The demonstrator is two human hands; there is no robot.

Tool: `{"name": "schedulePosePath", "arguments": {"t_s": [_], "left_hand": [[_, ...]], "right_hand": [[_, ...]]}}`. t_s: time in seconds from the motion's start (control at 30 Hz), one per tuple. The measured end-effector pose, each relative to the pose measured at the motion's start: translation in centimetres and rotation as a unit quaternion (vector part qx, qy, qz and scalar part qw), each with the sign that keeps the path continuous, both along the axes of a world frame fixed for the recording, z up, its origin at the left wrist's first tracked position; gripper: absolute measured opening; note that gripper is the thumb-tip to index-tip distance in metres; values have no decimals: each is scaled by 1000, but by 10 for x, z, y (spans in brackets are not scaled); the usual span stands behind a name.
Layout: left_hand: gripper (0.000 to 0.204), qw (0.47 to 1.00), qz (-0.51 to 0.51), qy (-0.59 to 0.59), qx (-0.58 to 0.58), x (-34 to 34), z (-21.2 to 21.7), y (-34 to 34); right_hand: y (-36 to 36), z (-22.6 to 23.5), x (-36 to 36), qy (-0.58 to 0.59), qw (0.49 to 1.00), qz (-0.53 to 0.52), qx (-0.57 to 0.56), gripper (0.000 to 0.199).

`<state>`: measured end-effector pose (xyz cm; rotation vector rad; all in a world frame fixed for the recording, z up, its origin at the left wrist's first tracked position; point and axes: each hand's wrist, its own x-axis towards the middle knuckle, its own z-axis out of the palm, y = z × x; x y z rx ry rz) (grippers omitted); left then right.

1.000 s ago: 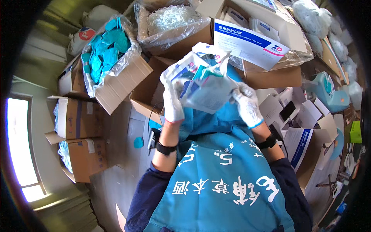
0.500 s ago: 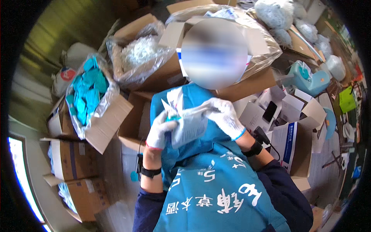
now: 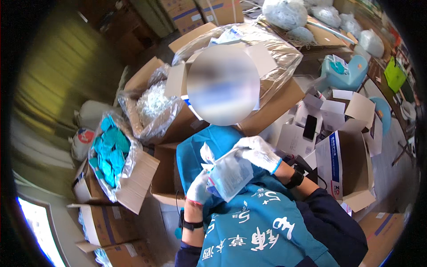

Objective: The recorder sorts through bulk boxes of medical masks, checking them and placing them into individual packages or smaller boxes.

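Over my lap, I hold a flat, translucent printed plastic pouch (image 3: 233, 175) between my two white-gloved hands. My left hand (image 3: 199, 188), in a glove with a red cuff, is closed on its left side. My right hand (image 3: 259, 153), its glove edged in blue, pinches the upper right edge. A crumpled white piece (image 3: 207, 154) sticks up above my left hand; I cannot tell whether it belongs to the pouch. The contents of the pouch are not clear. Beneath is my teal apron (image 3: 249, 222) with white printing.
To the left, a plastic-lined carton (image 3: 144, 178) holds teal folded masks. Another lined carton (image 3: 178, 122) contains white stringy material. On the right lie white boxes (image 3: 293, 140), a black phone (image 3: 310, 127), an open box (image 3: 356, 167) and a light blue stool (image 3: 344, 75).
The view has shifted, so the surroundings sit differently in the picture. My hands and the pouch appear lower, the pouch shows more of its printed side, and both hands still hold it.
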<state>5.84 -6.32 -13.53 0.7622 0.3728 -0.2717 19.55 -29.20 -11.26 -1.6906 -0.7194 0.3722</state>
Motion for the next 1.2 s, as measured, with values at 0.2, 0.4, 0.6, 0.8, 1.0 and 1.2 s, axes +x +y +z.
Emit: {"name": "schedulePosePath", "arguments": {"t_s": [0.2,0.4,0.6,0.8,1.0,1.2], "left_hand": [[32,963,35,-67,257,2,2,-23],[16,893,241,15,380,-1,51,-10],[27,885,277,-112,358,-5,27,31],[13,912,205,-16,356,12,19,16],[26,942,65,71,320,13,-15,6],[25,919,-57,110,375,-15,-14,19]], "right_hand": [[-11,-2,-9,26,997,-48,60,12],[-89,-34,32,268,911,-228,214,14],[-179,-121,123,276,674,-77,681,20],[-118,-63,232,267,747,-488,365,28],[-129,-138,389,-155,793,-554,-204,27],[-62,-128,393,-59,794,-512,-322,23]]}}
